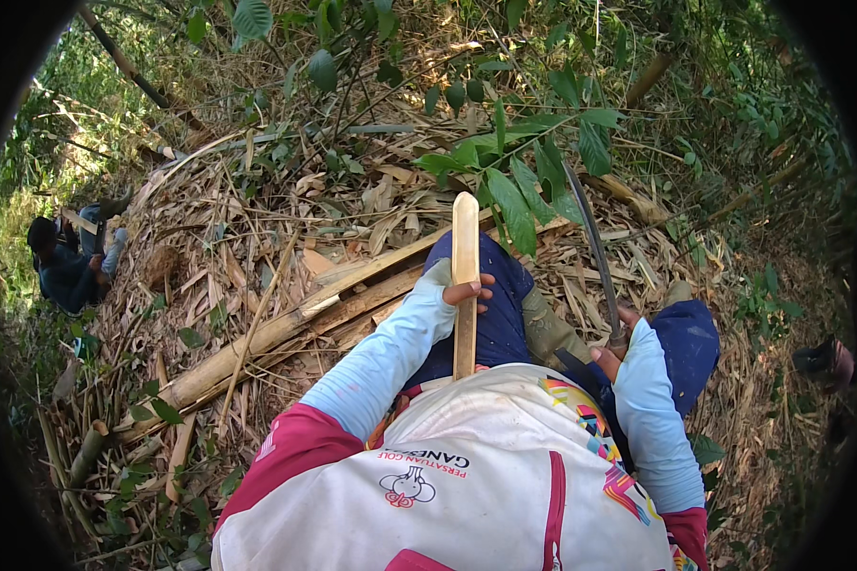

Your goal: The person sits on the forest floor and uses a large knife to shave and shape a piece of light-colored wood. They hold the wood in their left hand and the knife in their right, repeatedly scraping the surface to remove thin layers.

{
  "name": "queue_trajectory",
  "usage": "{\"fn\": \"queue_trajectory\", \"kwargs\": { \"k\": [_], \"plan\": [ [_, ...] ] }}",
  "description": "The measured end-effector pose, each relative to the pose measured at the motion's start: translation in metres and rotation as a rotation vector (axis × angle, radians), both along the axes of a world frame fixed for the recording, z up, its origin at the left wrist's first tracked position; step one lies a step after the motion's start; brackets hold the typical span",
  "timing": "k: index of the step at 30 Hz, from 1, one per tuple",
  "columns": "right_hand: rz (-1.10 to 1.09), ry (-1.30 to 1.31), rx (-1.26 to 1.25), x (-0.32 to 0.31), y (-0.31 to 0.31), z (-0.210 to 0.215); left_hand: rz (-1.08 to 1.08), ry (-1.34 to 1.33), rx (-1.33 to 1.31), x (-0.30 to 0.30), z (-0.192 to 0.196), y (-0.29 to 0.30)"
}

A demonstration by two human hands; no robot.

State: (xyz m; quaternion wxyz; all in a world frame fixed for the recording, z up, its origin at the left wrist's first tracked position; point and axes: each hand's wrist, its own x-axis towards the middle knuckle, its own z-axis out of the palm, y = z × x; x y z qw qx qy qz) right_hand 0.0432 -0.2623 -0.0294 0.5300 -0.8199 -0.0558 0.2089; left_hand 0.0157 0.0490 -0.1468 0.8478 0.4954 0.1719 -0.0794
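White shirt (467,476); L hand (462,290) holds bamboo slat (465,276), R hand (611,354) machete (595,257).

One bamboo slat (465,276), one long blade (595,252), two split bamboo poles (286,333)

Left arm bent at the elbow, forearm angled up and right toward centre; left hand (459,290) closed in a fist-grip, fingertips curled to the right; right arm bent on the near right; right hand (615,350) clenched, thumb side up.
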Motion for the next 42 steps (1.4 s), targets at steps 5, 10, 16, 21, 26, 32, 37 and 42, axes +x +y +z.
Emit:
{"fn": "queue_trajectory", "kwargs": {
  "k": [5,10,16,21,26,32,37,42],
  "plan": [
    [-0.001,-0.031,-0.018,-0.001,-0.001,-0.004,0.036,0.004,0.044,-0.001,0.0,-0.003],
    [-0.033,-0.034,0.133,-0.002,0.0,-0.013,0.05,0.023,0.067,0.001,-0.007,-0.002],
    [0.031,-0.094,-0.06,-0.002,-0.002,-0.006,0.065,0.031,0.074,0.0,-0.007,0.0],
    [-0.007,-0.06,-0.015,-0.004,-0.001,-0.009,0.055,0.014,0.078,0.001,-0.018,0.002],
    [-0.004,-0.047,0.001,-0.003,-0.001,-0.009,0.049,0.016,0.096,0.0,-0.014,0.002],
    [-0.005,-0.055,-0.077,-0.003,-0.001,-0.007,0.051,0.033,0.106,-0.001,-0.003,0.0],
    [-0.009,-0.061,-0.019,-0.004,0.0,-0.007,0.051,0.038,0.1,-0.001,-0.005,0.001],
    [-0.007,-0.05,-0.034,-0.003,-0.001,-0.008,0.045,0.036,0.093,-0.001,-0.005,0.001]
  ]
}}
